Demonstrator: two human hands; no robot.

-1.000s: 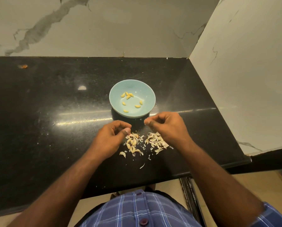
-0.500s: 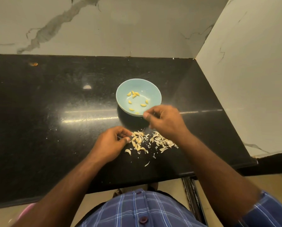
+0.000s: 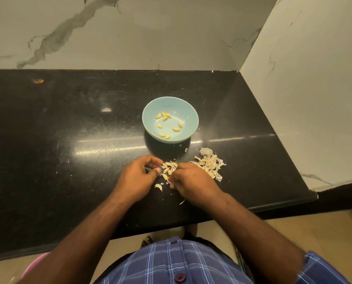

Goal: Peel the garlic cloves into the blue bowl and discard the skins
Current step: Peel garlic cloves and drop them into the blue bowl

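Observation:
The blue bowl (image 3: 186, 111) stands on the black counter (image 3: 68, 160) and holds several peeled yellow cloves (image 3: 164, 118). In front of it is a small heap of unpeeled garlic cloves (image 3: 169, 167). A spread of dry skins (image 3: 209, 163) lies to the right of that heap. My left hand (image 3: 139, 176) rests on the counter just left of the heap, fingers loosely curled, with nothing visible in them. My right hand (image 3: 192, 179) is down on the heap, and its fingertips pinch a clove (image 3: 169, 178) at the near side.
Marble walls close off the back and the right side of the counter. The counter's front edge runs just below my wrists. A loose skin flake (image 3: 182, 201) lies near that edge. An orange speck (image 3: 38, 80) sits far left, and something pink (image 3: 36, 263) shows below the counter.
My right hand reached up to the bowl's rim, then came back down onto the heap of cloves. The bowl holds more cloves than before. My left hand stayed beside the heap.

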